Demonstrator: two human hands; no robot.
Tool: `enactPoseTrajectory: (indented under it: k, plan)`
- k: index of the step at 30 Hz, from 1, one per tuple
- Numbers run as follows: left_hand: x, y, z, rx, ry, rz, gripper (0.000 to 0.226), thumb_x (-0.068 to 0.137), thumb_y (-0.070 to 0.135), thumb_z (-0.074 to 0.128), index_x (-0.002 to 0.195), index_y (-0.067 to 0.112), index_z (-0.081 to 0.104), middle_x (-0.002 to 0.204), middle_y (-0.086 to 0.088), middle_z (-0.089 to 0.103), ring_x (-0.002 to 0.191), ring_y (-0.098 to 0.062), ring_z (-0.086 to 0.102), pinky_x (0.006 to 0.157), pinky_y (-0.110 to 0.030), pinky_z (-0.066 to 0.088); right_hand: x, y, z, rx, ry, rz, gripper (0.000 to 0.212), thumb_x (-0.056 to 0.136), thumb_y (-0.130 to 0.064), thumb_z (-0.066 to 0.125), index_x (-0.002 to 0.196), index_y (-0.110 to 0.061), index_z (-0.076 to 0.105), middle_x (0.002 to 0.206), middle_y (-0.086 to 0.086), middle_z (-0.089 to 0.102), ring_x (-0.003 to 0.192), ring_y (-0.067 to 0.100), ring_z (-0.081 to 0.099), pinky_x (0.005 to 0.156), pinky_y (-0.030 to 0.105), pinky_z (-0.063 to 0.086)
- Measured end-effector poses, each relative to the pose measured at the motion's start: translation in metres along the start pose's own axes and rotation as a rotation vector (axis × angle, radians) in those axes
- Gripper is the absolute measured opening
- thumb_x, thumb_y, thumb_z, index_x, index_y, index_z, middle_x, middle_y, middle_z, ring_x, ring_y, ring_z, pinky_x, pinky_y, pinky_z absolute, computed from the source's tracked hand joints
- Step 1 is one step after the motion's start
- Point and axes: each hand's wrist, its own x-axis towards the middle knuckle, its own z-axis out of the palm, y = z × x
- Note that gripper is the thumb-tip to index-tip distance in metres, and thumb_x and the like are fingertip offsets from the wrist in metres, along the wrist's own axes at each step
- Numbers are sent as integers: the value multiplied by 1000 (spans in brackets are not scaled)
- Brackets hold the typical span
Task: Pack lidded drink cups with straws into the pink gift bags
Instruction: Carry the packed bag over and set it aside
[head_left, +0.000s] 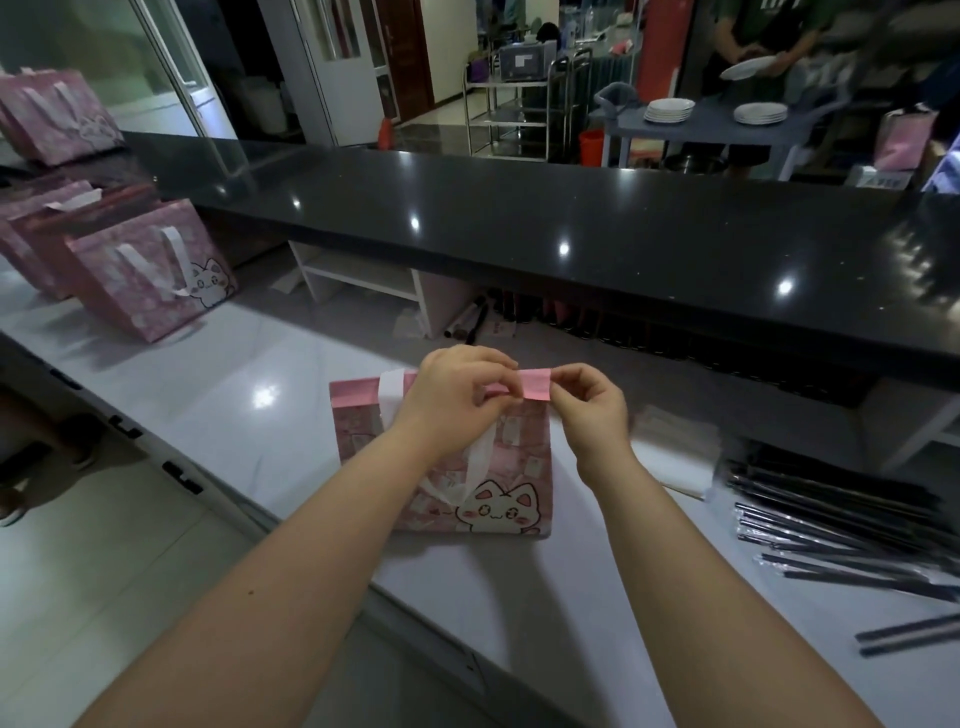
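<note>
Though partly hidden, bag rim (535, 383) between fingers (498, 376).

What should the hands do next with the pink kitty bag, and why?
Probably pull the top edges apart to open the pink bag. Both the left hand and the right hand pinch its folded top rim, and the mouth looks closed and flat. No cup shows nearby, so the bag likely needs opening first. The wrapped straws lie waiting on the right.
</note>
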Motion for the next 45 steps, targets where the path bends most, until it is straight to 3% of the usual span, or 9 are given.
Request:
enactPoseTrajectory:
  k: [4,8,12,19,26,30,35,39,45]
  plan:
    - [-5,4,4,117,31,24,9,80,27,79,89,26,77,110,5,71,104,-16,63,93,-49,45,-2,5,4,155,61,72,16,80,-1,74,76,-16,69,68,-5,69,64,6,65,58,18,52]
    - [-5,8,14,182,135,-21,14,86,27,72,99,24,73,101,12,71,98,-14,63,93,-39,39,0,6,-1,245,68,114,20,81,6,71,84,-13,64,79,9,68,79,21,66,76,31,58]
    - [-2,14,19,241,163,-100,29,88,27,68,118,24,67,99,9,69,96,-12,59,91,-29,26,-2,2,-9,158,-51,124,12,81,0,72,86,-11,72,90,10,74,92,27,69,86,38,57]
    - [3,18,22,312,83,-157,14,96,26,56,101,26,69,103,9,67,101,-14,56,95,-34,24,-3,-20,-34,167,-394,194,26,86,1,65,109,-9,72,109,12,72,102,25,69,88,34,57]
    - [2,16,6,279,6,-155,22,97,41,51,107,31,67,107,12,66,107,-11,56,108,-41,24,-10,-17,8,-145,14,-86,20,86,-2,68,74,-17,72,67,-9,71,66,0,65,62,15,52]
    - [-21,-7,-33,209,74,-194,51,96,61,31,113,29,67,111,12,69,108,-10,59,109,-50,24,-8,-12,12,-175,56,-85,22,87,-5,67,73,-21,72,68,-11,70,64,0,64,59,14,51]
    - [-50,-58,-69,212,144,-333,23,92,27,64,114,27,71,109,6,72,105,-22,62,95,-45,44,-7,-6,11,-321,96,-148,19,89,-15,68,79,-32,67,78,-13,70,79,4,65,66,20,54]
    - [-41,-55,-57,196,47,-350,20,92,25,61,110,27,70,106,8,70,103,-18,59,97,-44,41,-11,-7,18,-565,35,-261,23,89,-24,68,81,-43,59,85,-22,64,83,-6,60,66,14,45]
    - [-36,-62,-47,256,76,-371,11,95,26,58,96,21,68,97,7,68,96,-18,59,93,-39,34,-6,-16,17,-765,24,-316,26,91,-15,59,74,-34,61,75,-17,63,75,4,60,61,27,50]
